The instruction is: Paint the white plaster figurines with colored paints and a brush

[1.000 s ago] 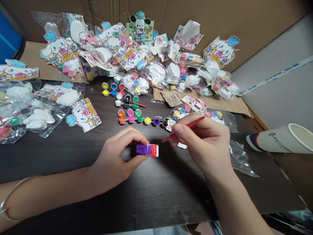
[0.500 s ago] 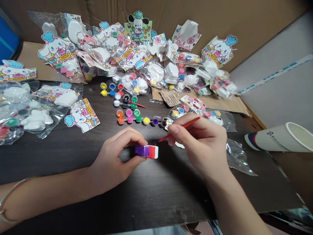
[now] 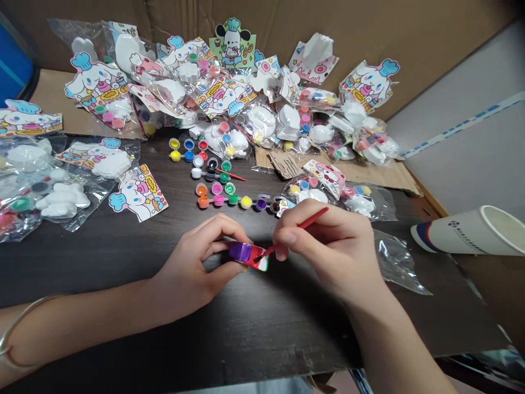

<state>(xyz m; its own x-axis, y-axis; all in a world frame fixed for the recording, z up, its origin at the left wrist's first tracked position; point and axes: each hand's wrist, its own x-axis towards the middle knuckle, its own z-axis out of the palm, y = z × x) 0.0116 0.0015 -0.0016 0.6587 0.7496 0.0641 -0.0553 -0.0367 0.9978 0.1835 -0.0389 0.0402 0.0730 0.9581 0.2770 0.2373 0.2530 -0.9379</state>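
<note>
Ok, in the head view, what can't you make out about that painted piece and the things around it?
Head view only:
Purple and red painted block: its left end is hidden by the left hand.
Thin red paintbrush: its bristles are too small and dark to make out.
White paper cup: its printed lettering is too small to read.

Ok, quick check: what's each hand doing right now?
Left hand: closed, holding a purple-and-red painted piece.
Right hand: closed, holding a red-handled paintbrush.

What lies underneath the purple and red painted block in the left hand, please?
Below the block lies the dark wood-grain tabletop; the block's underside is hidden by the left hand.
</note>
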